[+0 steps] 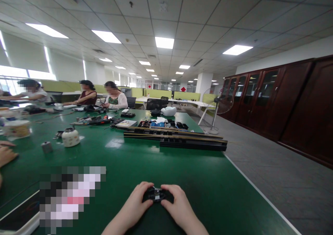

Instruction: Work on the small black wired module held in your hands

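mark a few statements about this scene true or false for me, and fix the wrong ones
1. The left hand and the right hand both hold the small black part. True.
2. In the picture, the white jar stands to the right of the black bars. False: it stands to their left.
3. Thin rods lie along the black bars. True.
4. The fan stands on the green table. False: it stands on the floor.
5. The cabinets are dark reddish brown. True.
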Available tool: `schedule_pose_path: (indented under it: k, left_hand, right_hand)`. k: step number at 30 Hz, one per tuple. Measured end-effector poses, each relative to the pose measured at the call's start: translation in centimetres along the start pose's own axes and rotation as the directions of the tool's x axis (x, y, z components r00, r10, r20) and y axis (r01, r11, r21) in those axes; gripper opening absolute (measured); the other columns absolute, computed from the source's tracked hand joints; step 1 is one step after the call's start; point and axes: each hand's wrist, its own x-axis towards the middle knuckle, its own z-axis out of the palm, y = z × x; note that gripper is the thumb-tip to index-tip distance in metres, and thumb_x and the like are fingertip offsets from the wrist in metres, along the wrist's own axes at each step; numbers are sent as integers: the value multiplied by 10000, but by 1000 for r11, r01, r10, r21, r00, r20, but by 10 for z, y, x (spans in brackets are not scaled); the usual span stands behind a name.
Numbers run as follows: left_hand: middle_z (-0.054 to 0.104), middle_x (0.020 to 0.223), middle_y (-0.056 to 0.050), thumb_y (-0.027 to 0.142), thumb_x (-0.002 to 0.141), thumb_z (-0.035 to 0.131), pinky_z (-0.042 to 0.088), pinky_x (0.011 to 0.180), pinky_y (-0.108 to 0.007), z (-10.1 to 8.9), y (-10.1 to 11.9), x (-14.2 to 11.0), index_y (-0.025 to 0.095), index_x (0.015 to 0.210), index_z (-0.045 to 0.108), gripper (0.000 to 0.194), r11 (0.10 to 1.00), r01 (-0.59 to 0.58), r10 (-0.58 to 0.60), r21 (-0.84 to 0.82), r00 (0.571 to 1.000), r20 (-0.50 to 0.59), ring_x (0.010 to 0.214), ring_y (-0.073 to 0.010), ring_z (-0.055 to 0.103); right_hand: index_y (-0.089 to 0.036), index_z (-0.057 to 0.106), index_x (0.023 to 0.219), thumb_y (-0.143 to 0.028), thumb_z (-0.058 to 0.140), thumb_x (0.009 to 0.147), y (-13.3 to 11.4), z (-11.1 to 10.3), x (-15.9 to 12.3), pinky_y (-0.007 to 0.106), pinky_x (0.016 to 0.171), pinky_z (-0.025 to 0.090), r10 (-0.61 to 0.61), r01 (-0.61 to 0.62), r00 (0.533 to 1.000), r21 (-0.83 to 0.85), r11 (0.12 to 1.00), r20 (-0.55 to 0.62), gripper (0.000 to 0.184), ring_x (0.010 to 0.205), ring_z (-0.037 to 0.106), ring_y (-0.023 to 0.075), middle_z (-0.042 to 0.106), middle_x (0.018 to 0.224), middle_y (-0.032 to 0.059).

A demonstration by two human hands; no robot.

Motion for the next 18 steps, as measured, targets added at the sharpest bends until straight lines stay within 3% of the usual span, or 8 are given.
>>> schedule_pose_path:
  k: [8,18]
  left_hand:
    - [563,1187,-66,126,597,544,311,1035,-366,0,-2,0,209,1146,535,555,999,40,-40,16,999,3,1152,-223,470]
    - [592,1108,-64,158,636,515,347,971,-360,0,1,-3,211,1047,534,415,1000,14,-14,1,1000,10,1080,-233,501]
  right_hand:
    - [-268,661,1005,-191,619,613,0,3,0,385,950,393,11,-11,1000,-10,1000,-20,402,1026,569,241,663,1035,41]
    - [-263,658,1004,-200,608,622,-1,2,-2,383,948,396,6,-7,1000,-18,1000,-30,391,1022,568,240,659,1034,38]
